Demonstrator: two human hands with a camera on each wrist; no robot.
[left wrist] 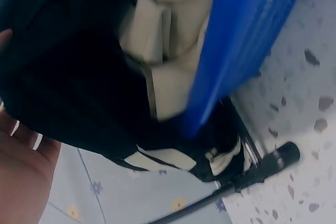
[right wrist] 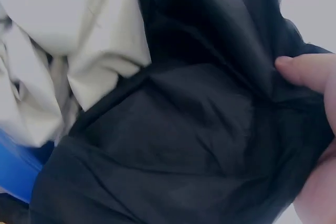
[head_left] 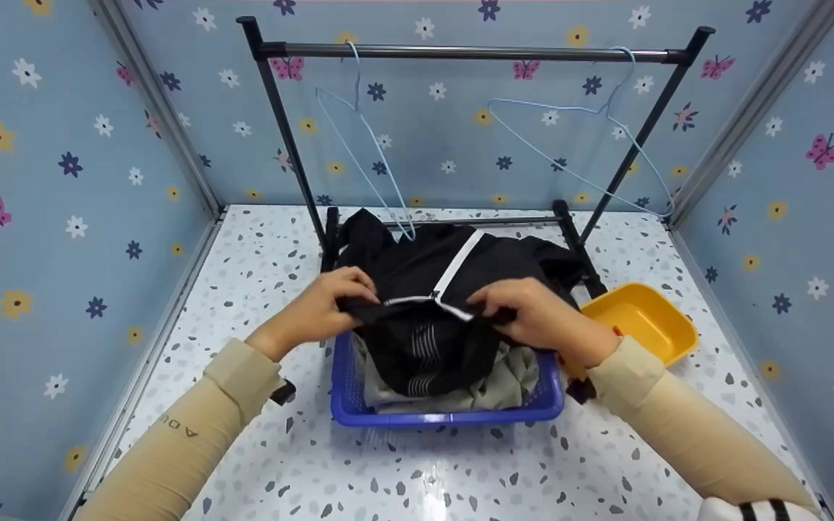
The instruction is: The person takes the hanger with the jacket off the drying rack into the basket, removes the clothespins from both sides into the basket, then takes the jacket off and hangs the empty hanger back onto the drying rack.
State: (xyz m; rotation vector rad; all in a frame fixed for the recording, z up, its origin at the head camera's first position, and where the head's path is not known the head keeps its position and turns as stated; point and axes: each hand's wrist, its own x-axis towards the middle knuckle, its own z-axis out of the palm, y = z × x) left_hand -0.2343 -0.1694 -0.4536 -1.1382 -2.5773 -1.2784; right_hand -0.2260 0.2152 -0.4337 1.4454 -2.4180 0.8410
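A black jacket (head_left: 402, 264) with a white zip strip lies spread over a blue plastic basket (head_left: 453, 418), its upper part reaching back toward the rack. My left hand (head_left: 326, 304) pinches the jacket's edge on the left of the zip. On the other side my right hand (head_left: 529, 311) pinches the cloth between thumb and fingers. The raised edge sags between both hands, and a panel with thin white stripes hangs into the basket. Beneath it, a grey-green garment (head_left: 515, 380) fills the basket; it appears pale in the right wrist view, beside the black cloth (right wrist: 199, 119).
Behind the basket stands a black clothes rack (head_left: 475, 52). A light blue hanger (head_left: 373, 137) hangs at its left, its lower end at the jacket; another hanger (head_left: 569, 108) hangs at the right. A yellow tub (head_left: 649, 322) sits right of the basket. Patterned walls enclose the speckled floor (head_left: 265, 449).
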